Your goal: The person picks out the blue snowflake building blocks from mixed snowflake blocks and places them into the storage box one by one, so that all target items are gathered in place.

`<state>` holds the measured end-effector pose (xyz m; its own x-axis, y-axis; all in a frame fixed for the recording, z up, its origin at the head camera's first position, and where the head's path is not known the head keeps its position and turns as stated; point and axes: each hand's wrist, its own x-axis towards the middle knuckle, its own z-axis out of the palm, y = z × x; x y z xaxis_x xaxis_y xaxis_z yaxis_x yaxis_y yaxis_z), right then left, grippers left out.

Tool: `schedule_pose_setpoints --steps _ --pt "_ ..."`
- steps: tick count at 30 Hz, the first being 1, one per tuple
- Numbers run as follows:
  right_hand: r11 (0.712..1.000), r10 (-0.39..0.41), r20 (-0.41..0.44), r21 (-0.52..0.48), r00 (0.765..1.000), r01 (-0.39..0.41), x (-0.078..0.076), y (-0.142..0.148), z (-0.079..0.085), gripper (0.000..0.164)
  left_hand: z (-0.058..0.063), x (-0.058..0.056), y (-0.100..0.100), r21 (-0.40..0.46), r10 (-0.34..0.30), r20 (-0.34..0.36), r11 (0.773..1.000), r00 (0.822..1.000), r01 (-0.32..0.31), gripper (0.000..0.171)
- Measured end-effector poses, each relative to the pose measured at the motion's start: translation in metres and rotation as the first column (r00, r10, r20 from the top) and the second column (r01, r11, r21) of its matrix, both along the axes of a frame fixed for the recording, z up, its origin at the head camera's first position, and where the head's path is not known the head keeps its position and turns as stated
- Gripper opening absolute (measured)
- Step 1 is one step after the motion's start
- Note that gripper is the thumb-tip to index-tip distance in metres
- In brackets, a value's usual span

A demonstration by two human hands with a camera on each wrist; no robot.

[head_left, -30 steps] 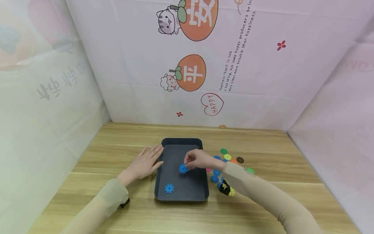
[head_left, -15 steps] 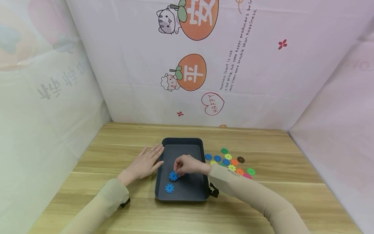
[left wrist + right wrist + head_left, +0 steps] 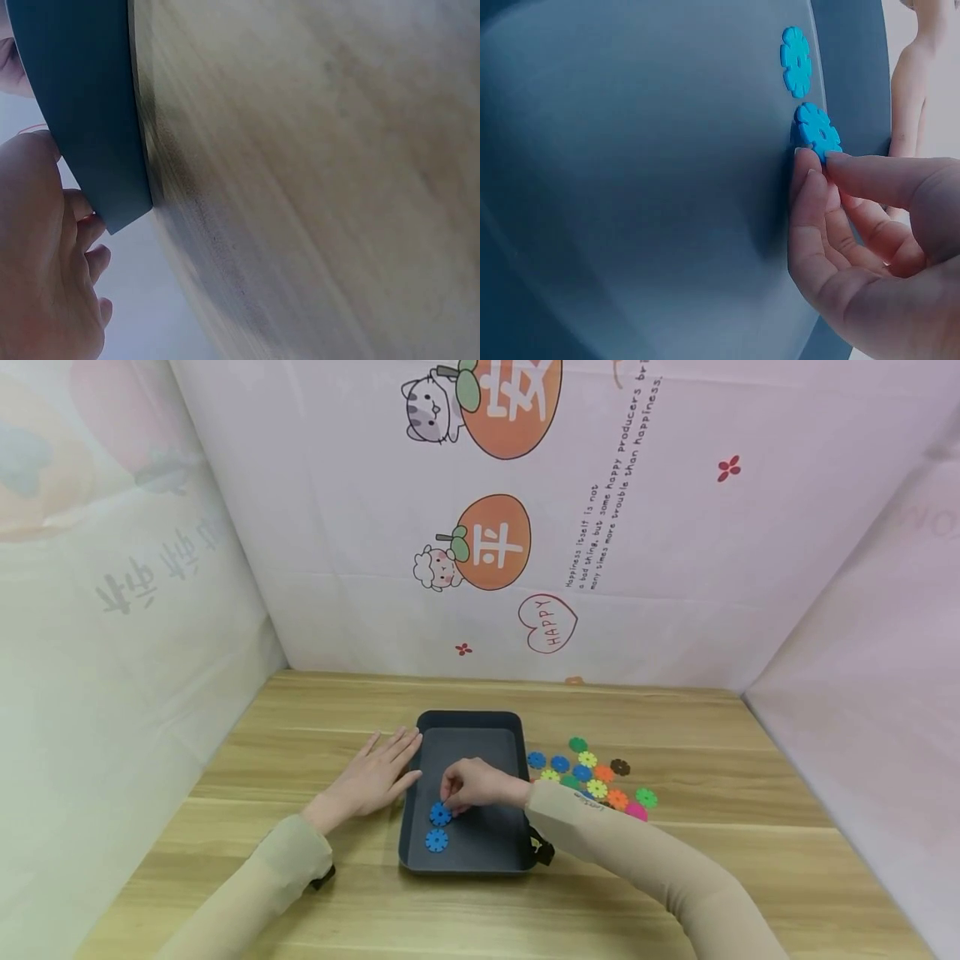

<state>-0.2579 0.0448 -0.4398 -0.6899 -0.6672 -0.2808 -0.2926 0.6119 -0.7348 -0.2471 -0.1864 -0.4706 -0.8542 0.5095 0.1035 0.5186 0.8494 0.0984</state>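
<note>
The right hand [image 3: 474,783] pinches a blue notched plastic disc [image 3: 440,814] by its edge inside the dark-grey rectangular tray [image 3: 480,847]. Brought left and nearer, it is now just beyond a matching disc [image 3: 437,841], seemingly almost placed. The straight-fingered left hand [image 3: 367,782] rests against the left rim.

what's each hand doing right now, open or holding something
Left hand: open, fingers touching the dark tray.
Right hand: closed, pinching a blue disc.
</note>
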Motion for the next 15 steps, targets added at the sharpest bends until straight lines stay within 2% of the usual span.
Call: schedule_pose_setpoints --steps 15 --pt "1.000 -0.011 -0.014 0.020 1.000 0.011 0.0048 -0.0024 0.0021 0.005 0.0009 0.0003 0.0007 -0.012 0.003 0.008 1.000 1.000 -0.003 0.065"
